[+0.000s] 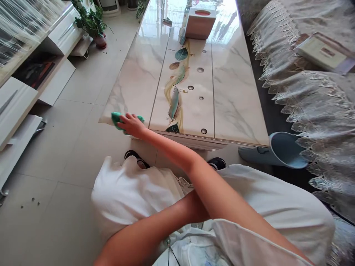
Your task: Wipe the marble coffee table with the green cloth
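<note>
Nearest, the left hand is hidden beneath the right arm, so its grip cannot be told. Two black shoes [217,163] show by the counter's [238,92] near edge, and one grey bin [287,149], its mouth open, stands beside its near right corner. At its near left corner the right hand [133,125] presses one green cloth [116,120] to the top — fingers spread over it. Five round spots [204,131] mark the counter's middle strip. Right of it lies one flat box [324,53], its markings unreadable; toward its far end sits one tissue box [200,26] — oval opening on top — and, to its left, one reddish pot [100,41] holds a leafy plant [90,20].
</note>
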